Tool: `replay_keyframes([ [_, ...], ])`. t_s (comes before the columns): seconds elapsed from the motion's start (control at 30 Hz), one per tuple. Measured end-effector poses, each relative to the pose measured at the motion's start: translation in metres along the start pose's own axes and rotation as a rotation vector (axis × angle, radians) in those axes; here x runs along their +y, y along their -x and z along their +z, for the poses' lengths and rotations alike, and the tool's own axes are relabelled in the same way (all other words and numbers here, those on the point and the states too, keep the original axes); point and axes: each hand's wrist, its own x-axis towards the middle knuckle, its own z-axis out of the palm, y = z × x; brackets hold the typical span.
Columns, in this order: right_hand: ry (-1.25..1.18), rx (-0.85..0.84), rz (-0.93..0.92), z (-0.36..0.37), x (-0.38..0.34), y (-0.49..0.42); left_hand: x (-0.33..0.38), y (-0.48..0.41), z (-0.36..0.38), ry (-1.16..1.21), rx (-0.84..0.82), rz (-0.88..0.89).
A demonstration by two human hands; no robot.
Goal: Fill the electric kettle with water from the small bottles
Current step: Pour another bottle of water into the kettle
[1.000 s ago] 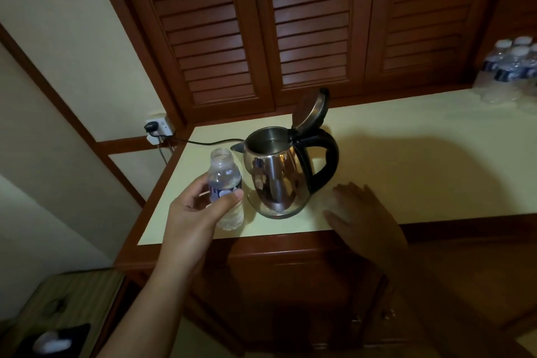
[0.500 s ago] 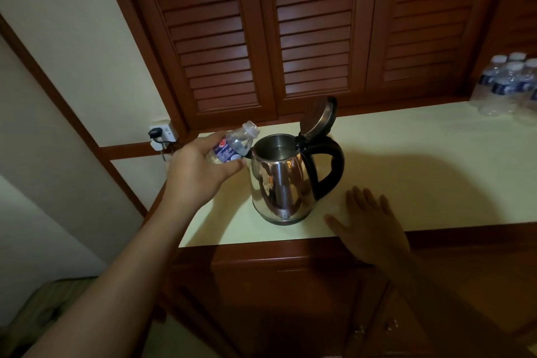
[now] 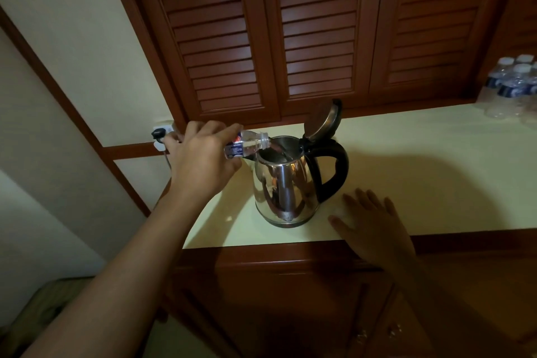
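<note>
Pouring looks barely begun: left hand wraps a small clear plastic bottle, tipped sideways with its open neck over the rim of the polished steel kettle, whose lid stands open. Right hand lies flat, fingers spread, on the smooth pale desk. More capped bottles wait far right.

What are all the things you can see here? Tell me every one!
kettle: one, shiny silver with black handle, lid up, on the counter's near left part
small bottle: one, clear with blue label, tipped at the kettle's mouth
spare bottles: several, clear with white caps, far right of counter
counter: one, cream top with brown wood edge
louvred doors: three, brown, behind the counter
wall socket: one, white, black plug in it, left wall
left hand: holding the small bottle
right hand: flat on the counter, empty
</note>
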Motion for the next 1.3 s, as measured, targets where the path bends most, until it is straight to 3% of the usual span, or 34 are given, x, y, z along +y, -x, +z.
replay_keyframes([
  [0.77,-0.055,-0.025,-0.058,-0.008,-0.003,0.005,0.014,-0.004,0.008,-0.071,0.079,0.114],
  [1.3,-0.297,0.115,-0.126,-0.004,0.006,0.009,0.028,-0.020,0.004,-0.171,0.082,0.272],
])
